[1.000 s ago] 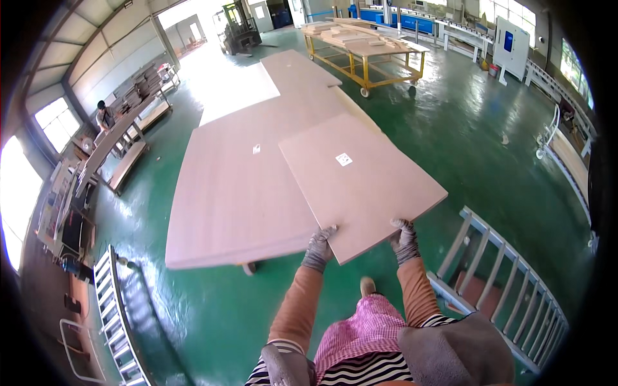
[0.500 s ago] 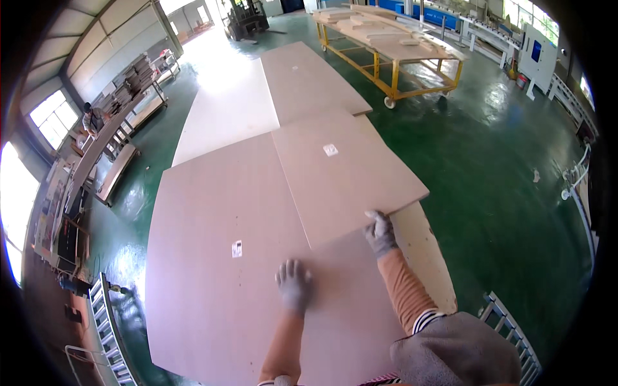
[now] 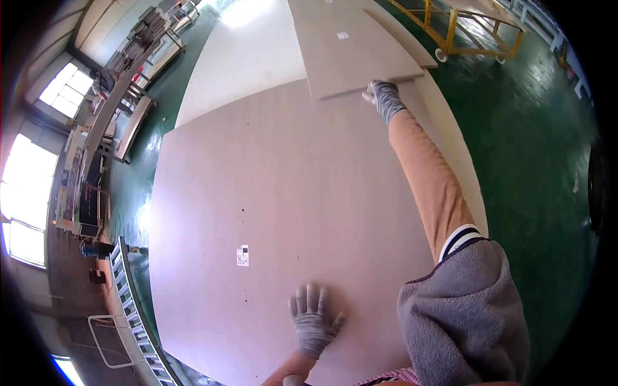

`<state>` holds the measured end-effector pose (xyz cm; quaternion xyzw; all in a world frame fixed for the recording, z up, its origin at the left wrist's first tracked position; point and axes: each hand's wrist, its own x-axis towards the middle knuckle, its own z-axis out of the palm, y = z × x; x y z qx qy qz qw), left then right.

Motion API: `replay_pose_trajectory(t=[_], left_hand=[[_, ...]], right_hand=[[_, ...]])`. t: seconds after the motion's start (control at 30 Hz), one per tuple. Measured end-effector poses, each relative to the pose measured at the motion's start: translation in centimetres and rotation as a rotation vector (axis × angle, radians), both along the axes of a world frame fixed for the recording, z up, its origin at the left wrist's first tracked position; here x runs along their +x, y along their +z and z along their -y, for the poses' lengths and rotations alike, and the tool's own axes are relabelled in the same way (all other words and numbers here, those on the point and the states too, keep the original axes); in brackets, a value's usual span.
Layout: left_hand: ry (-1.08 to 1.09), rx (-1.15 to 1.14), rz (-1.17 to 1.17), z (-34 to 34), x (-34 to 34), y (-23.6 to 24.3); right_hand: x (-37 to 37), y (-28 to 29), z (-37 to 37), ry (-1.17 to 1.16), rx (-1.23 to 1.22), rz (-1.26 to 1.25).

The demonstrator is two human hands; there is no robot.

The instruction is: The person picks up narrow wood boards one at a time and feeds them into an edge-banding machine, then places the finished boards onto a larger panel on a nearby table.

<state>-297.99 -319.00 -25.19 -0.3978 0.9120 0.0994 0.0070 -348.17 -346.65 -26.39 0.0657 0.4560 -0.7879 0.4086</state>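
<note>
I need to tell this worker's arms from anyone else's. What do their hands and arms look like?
Both hands wear grey knitted work gloves: left hand, right hand. The right arm has a tan sleeve with a dark-and-white striped band, under a grey fleece shoulder. The left sleeve barely shows.

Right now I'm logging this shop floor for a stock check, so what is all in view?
Large board: one, pale pinkish-brown, centre, lying flat.
Smaller board: one, same colour, on the large board's far end.
White label: one, on the large board.
Cart: one, yellow frame, top right.
Floor: green, glossy.
Roller conveyor: one, grey, lower left.
Windows: bright, left wall.
Left hand: grey glove, flat on the large board.
Right hand: grey glove, at the smaller board's near edge.
</note>
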Motion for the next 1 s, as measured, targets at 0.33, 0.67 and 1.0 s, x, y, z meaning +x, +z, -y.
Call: replay_pose_trajectory(t=[0.33, 0.67, 1.0], left_hand=[[-0.025, -0.040, -0.228, 0.0, -1.4, 0.8], [0.144, 0.019, -0.466, -38.5, 32.5, -3.5], [2.250, -0.604, -0.745, -95.2, 103.6, 1.0]], right_hand=[[13.4, -5.7, -7.3, 0.333, -0.077, -1.034], [69.5, 4.0, -37.3, 0.929, -0.509, -1.244], [117.7, -5.9, -77.1, 1.906, -0.021, -1.510]])
